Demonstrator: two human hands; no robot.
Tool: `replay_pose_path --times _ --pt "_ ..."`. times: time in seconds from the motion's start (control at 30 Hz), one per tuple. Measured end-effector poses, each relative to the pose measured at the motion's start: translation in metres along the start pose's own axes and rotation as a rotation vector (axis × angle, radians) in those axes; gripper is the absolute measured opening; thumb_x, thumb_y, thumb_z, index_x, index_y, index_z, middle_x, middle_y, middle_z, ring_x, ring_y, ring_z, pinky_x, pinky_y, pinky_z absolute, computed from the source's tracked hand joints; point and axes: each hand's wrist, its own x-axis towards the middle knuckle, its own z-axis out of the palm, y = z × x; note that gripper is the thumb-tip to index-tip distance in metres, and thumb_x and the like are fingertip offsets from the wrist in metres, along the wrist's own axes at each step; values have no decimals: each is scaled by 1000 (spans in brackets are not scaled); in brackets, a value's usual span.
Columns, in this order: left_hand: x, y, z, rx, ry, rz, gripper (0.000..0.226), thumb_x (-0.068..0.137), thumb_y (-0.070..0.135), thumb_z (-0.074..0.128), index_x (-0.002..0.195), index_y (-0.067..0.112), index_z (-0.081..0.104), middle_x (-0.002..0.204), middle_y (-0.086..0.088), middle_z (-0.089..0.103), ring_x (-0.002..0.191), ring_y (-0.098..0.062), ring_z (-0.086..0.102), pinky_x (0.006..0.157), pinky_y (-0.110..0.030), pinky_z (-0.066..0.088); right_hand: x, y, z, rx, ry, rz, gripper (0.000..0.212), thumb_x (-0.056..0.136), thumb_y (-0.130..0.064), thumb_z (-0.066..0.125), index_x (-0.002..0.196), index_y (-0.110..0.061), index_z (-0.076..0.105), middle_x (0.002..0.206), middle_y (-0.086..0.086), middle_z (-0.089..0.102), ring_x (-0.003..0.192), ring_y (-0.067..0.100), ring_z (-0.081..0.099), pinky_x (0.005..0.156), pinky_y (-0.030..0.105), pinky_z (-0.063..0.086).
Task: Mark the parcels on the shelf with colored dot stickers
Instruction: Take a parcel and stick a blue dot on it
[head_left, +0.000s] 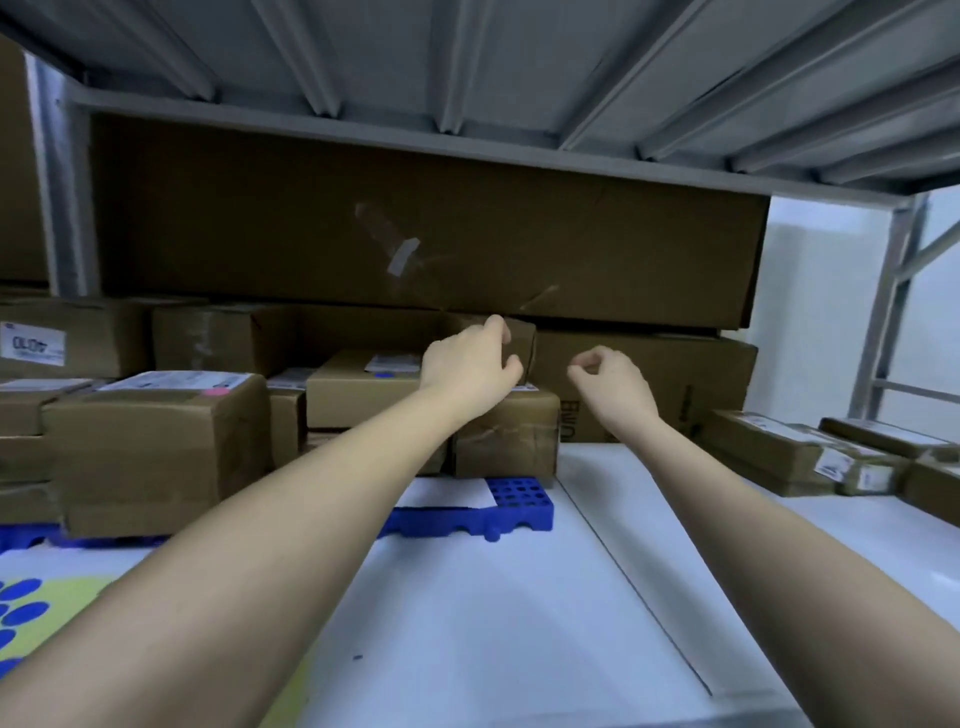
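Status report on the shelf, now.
Left hand grips small brown cardboard box. Right hand curled, apparently empty. Blue dot sticker sheet near left, untouched.

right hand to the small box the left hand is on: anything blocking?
Nothing visible does. The right hand hangs in open air just right of the small box, which the left hand grips at its corner. Only the face of the larger carton lies behind the gap.

The label (32, 344) on the far-left parcel (72, 338) reads "4070" — upside down — other labels too blurred.
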Motion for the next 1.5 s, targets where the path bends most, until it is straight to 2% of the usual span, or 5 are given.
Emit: replay_pose_path --times 0.23,0.57,0.8,1.17,1.5 --pt "-11 71 33 -221 -264 -61 54 93 40 49 140 18 35 128 -5 55 111 -24 56 89 -39 50 -19 53 -46 -83 -20 75 24 90 -30 53 109 -18 61 118 7 59 104 25 58 85 38 50" --pt "-7 155 109 -652 -581 -207 76 93 34 54 153 18 11 158 -9 18 142 -28 27 112 -36 30 -12 176 -88 -182 84 366 62 90 -32 58 143 -9 33 145 20 34 133 39 35 106 49 34" --pt "8 192 164 -677 -709 -246 77 94 31 52 154 20 5 160 -8 14 144 -28 21 114 -38 24 8 251 -97 -157 204 602 82 89 -36 65 150 -9 18 154 17 21 141 36 24 109 48 30" --pt "30 230 230 -693 -822 -257 77 94 34 48 154 23 2 159 -6 14 143 -26 25 109 -33 27 38 318 -88 -27 288 600 106 77 -53 73 154 -17 9 161 10 9 147 31 13 114 50 19" --pt "31 237 247 -753 -825 -316 76 93 34 49 154 25 5 155 -6 25 137 -26 33 105 -32 31 40 329 -88 91 337 499 91 75 -50 76 148 -26 28 148 17 24 141 33 23 115 43 24"
